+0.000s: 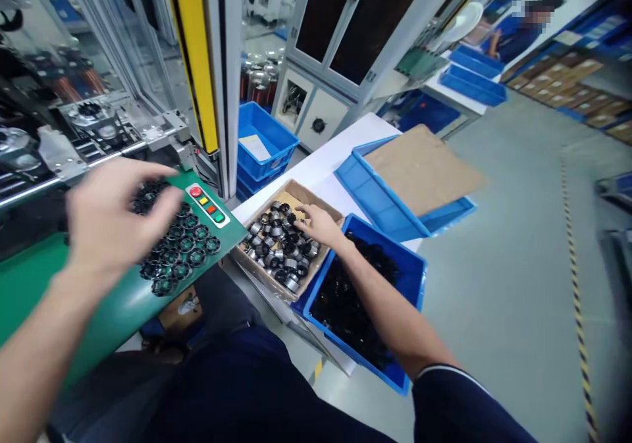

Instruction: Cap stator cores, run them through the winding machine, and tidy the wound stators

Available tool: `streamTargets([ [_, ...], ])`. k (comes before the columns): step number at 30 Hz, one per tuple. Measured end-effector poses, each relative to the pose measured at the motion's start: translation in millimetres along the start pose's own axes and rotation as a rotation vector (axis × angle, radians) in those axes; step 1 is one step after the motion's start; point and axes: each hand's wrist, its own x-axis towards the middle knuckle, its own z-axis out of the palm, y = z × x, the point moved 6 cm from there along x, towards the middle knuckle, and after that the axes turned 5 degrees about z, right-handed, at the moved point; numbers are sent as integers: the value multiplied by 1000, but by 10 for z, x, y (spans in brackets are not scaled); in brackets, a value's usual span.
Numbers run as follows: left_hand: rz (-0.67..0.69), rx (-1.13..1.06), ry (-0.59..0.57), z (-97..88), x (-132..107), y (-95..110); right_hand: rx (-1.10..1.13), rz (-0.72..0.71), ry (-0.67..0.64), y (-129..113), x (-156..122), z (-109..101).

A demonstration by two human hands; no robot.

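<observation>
My left hand [121, 216], smeared by motion, hovers over the green worktop, thumb and fingers apart with nothing visible in them. Beneath and beside it, several black ring-shaped parts [186, 244] lie grouped on the green surface [123, 305]. My right hand [320, 224] reaches over the far right side of a cardboard box [261, 287], its fingers spread and open. Inside that box are short silver metal cylinders with black ends [276, 242]. My fingertips are close to these cylinders; whether they touch one I cannot tell.
A control panel [207, 205] with coloured buttons sits beside the rings. Behind it rises a yellow-fronted machine post [195, 61]. Right of the box, a blue bin [417, 278] holds black parts under my forearm. Cardboard [419, 166] covers another blue bin [375, 193]. A person [523, 31] works far off.
</observation>
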Motion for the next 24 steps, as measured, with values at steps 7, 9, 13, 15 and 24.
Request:
streamTargets([
  [7,45,100,-655,2202,-32,1660,-6,173,-14,361,-52,433],
  [9,3,137,-658,2552,-59,1675,38,205,-18,447,-36,467],
  [13,-54,159,-626,2890,-125,1621,203,243,10,594,-80,525],
  [15,-91,148,-610,2962,-151,1585,315,259,38,640,-152,527],
  [24,-289,-117,-552,3066,-198,1414,920,179,93,360,-704,279],
])
